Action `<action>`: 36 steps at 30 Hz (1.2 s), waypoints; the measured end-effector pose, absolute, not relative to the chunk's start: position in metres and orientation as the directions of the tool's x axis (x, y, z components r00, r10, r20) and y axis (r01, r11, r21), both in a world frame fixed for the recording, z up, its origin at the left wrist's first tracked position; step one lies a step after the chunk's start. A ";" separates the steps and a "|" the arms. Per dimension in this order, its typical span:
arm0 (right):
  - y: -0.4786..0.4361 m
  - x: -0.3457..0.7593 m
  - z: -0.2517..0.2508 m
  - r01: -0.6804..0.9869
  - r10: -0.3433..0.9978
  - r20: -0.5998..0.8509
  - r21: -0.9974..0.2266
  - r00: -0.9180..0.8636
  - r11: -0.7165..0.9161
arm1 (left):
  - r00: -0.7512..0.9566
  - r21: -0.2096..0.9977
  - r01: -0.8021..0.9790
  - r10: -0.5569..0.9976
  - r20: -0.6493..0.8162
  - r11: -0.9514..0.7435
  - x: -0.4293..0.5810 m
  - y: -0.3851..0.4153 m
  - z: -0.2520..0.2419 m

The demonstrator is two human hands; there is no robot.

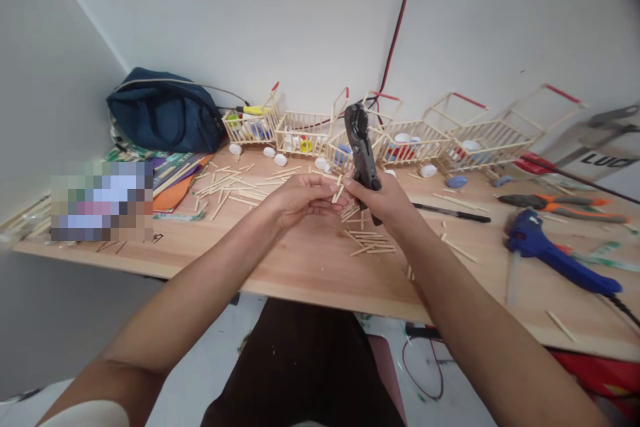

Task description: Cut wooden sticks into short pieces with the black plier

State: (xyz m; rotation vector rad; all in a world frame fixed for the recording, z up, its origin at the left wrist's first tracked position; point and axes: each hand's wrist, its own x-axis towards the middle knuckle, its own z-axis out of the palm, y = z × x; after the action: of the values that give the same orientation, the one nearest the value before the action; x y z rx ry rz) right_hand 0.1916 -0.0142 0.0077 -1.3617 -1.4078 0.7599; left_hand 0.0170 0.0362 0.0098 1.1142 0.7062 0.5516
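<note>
Over the middle of the table, my left hand [300,200] pinches a short wooden stick [338,189] between thumb and fingers. My right hand [384,199] is closed around a black plier-like hand tool [364,153], its head pointing up and away from me. The thumb of that hand comes close to the stick; whether it touches cannot be made out. Just beneath my hands lies a small group of cut sticks [373,241]. More loose sticks [235,187] are scattered to the left of them.
Several miniature stick shopping carts [407,141] line the wall, with bottle-cap wheels. On the right lie orange-handled pliers [565,202], a blue glue gun [555,253] and a black rod [453,212]. A navy bag [167,110] and coloured sheets [175,193] occupy the left.
</note>
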 end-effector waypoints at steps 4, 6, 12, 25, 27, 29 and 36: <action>-0.014 0.188 0.006 0.357 0.967 0.226 -0.918 0.117 0.171 | 0.637 0.951 -0.062 0.745 -0.196 0.303 0.017 0.034 0.008; -0.014 0.187 0.006 0.342 0.970 0.225 -0.922 0.091 0.182 | 0.626 0.964 -0.071 0.764 -0.157 0.256 0.016 0.033 0.008; -0.014 0.186 0.005 0.268 0.974 0.220 -0.943 0.061 0.197 | 0.609 0.991 -0.064 0.791 -0.053 0.116 0.015 0.029 0.010; -0.014 0.187 0.003 0.313 0.965 0.261 -0.920 0.036 0.237 | 0.623 0.984 -0.019 0.772 -0.128 0.179 0.017 0.025 0.014; -0.014 0.186 0.002 0.332 0.961 0.273 -0.911 0.040 0.245 | 0.625 0.984 -0.009 0.769 -0.135 0.180 0.016 0.025 0.014; -0.014 0.186 0.002 0.340 0.961 0.275 -0.907 0.036 0.247 | 0.634 0.986 -0.005 0.763 -0.127 0.168 0.016 0.024 0.015; -0.017 0.183 0.007 0.312 0.973 0.231 -0.923 -0.012 0.223 | 0.660 0.995 0.001 0.747 -0.077 0.102 0.015 0.023 0.013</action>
State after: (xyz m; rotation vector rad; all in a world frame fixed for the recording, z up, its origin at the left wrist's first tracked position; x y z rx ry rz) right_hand 0.1834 -0.0172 0.0075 -1.2651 -1.5177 0.8487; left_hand 0.0154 0.0228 0.0132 1.3728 0.6886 0.6206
